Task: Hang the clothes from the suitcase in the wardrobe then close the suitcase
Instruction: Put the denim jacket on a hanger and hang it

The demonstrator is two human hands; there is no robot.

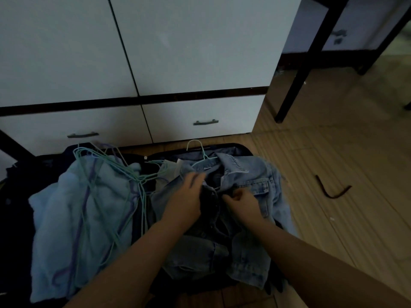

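Observation:
An open dark suitcase [231,148] lies on the floor in front of the white wardrobe [189,45], whose doors are closed. A denim jacket [255,181] lies in its right half with a pale green hanger [201,152] in the collar. My left hand [185,196] rests on the jacket's left front panel with its fingers at the placket. My right hand [241,202] pinches the right front edge near a button. A light blue garment [66,210] fills the left half, with a tangle of several wire hangers [124,174] on it.
Two wardrobe drawers with dark handles [205,122] sit just behind the suitcase. A black table leg [298,70] stands at the right on the wooden floor. A dark curved strap-like object [331,190] lies on the floor to the right.

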